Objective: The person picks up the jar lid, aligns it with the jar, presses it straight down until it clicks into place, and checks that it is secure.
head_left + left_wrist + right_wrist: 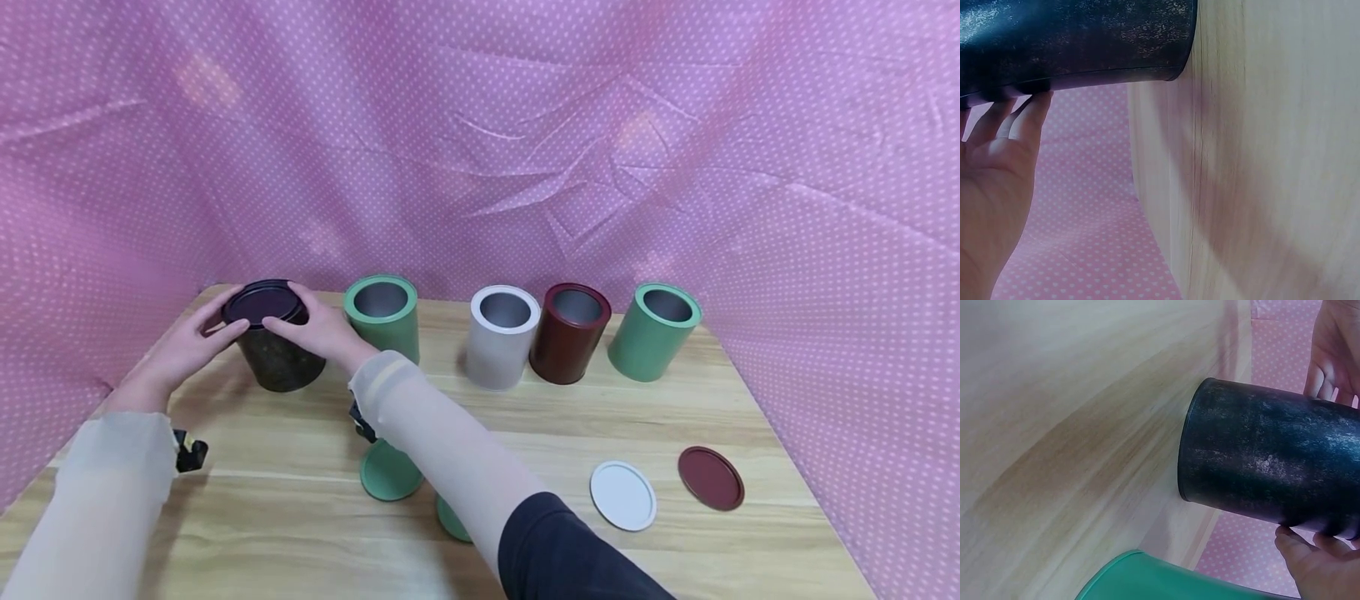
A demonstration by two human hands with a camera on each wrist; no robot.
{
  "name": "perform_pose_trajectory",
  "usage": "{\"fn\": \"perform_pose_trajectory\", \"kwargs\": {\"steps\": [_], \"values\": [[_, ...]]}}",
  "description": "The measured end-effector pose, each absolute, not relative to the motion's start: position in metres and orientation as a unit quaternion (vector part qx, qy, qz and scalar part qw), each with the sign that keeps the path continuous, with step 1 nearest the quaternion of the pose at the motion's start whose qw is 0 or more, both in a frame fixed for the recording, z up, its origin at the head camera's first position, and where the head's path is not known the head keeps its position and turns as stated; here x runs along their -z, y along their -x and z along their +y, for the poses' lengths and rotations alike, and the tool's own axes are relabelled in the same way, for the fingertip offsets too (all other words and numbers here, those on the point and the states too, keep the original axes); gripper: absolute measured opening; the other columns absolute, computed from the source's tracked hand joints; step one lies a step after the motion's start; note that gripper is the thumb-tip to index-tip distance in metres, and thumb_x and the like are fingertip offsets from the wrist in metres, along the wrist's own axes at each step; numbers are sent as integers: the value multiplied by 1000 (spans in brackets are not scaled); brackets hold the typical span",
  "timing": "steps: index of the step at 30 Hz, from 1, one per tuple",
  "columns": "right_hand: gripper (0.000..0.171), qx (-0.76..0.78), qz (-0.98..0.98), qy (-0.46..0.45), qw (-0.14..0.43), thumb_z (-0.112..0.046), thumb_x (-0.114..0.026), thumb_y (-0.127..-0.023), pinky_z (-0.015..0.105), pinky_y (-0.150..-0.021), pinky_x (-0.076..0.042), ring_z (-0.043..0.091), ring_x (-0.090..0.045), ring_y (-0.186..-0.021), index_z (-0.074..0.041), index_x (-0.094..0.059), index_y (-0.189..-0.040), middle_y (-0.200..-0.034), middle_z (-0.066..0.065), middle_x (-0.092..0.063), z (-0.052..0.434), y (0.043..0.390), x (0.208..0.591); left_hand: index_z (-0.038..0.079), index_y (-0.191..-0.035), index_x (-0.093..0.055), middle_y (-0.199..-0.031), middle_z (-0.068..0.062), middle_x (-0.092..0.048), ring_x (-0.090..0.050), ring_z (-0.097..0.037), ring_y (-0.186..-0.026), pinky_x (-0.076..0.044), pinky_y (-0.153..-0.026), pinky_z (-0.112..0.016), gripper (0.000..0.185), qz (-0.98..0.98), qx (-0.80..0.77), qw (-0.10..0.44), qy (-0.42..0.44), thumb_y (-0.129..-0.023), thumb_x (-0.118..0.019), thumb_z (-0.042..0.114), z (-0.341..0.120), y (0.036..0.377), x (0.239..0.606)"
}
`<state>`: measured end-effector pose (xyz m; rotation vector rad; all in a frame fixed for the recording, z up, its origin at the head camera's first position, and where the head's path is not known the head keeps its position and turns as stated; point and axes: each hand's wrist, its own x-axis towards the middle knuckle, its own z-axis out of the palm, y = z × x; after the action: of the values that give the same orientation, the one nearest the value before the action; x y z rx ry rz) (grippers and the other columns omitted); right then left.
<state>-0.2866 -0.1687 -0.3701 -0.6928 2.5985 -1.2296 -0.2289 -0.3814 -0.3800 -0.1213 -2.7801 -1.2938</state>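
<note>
At the counter's (525,433) ten o'clock corner, we hold a dark tin (281,358), its dark lid (262,302) on top, between both hands. Our left hand (183,346) and right hand (318,329) curl their fingers round the lid's rim. Four lidless tins line the back: green (384,321), white (501,337), maroon (570,333), green (652,332); what they contain, we cannot tell. Pink dotted cloth (525,125) surrounds the counter.

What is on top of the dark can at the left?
A dark lid sits on the dark can, both hands at its rim. The can's inside is covered.
</note>
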Motion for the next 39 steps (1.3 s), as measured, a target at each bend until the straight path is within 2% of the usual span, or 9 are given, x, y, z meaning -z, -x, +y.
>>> {"fn": "perform_pose_trajectory", "kwargs": {"steps": [2,4,11,14,17,29,31,36,39], "values": [[70,416,874,233,94,-58,-58,-89,28,-108,-40,10,-45,-134,-43,-28,-150,-150,-13,-41,-168,287,370,23,-156,-18,-157,-23,-20,-36,7,-127,-33,-80,4,66,-903,426,45,46,-100,-51,32,-381,229,380],[70,419,872,235,92,-58,-58,-89,29,-108,-40,10,-44,-135,-43,-28,-150,-151,-13,-41,-168,287,371,23,-156,-19,-158,-20,-21,-36,15,-119,-33,-81,4,65,-897,436,47,51,-101,-52,31,-381,228,382],[67,451,857,233,93,-55,-61,-89,30,-107,-41,10,-45,-133,-43,-31,-148,-148,-11,-45,-166,286,379,25,-156,-17,-159,-17,-19,-34,-1,-131,-34,-81,3,64,-890,452,40,48,-102,-49,30,-378,228,388],[66,464,850,231,96,-54,-61,-88,30,-106,-41,11,-46,-132,-44,-32,-147,-146,-10,-46,-166,286,381,25,-156,-17,-157,-8,-23,-35,6,-125,-35,-81,2,63,-883,465,44,50,-102,-49,27,-377,228,390],[66,471,846,228,97,-54,-62,-88,31,-106,-42,12,-46,-132,-44,-33,-147,-146,-10,-46,-166,286,381,24,-156,-18,-157,-8,-23,-36,7,-123,-35,-82,2,63,-882,467,45,48,-102,-49,27,-376,228,389],[67,452,856,223,118,-53,-61,-89,33,-107,-41,14,-46,-134,-44,-31,-148,-150,-9,-42,-166,285,370,18,-156,-17,-160,-20,-16,-30,-32,-139,-34,-79,3,65,-896,440,34,39,-102,-49,29,-377,230,382],[67,450,858,221,116,-53,-61,-89,32,-107,-42,13,-46,-133,-45,-31,-148,-150,-10,-43,-167,285,370,17,-156,-17,-160,-18,-16,-31,-28,-140,-34,-80,3,64,-895,443,38,44,-102,-49,29,-376,229,382],[67,453,856,225,102,-54,-61,-88,32,-105,-43,13,-48,-131,-44,-32,-147,-147,-9,-46,-168,284,374,18,-156,-19,-156,-8,-23,-34,-2,-131,-35,-82,2,62,-884,461,51,58,-102,-49,25,-374,225,383],[66,467,849,231,93,-52,-61,-89,31,-104,-43,12,-49,-130,-43,-33,-147,-145,-9,-48,-168,283,376,20,-156,-19,-154,-4,-24,-34,4,-127,-35,-82,2,62,-880,469,51,62,-102,-49,25,-374,223,383]]}}
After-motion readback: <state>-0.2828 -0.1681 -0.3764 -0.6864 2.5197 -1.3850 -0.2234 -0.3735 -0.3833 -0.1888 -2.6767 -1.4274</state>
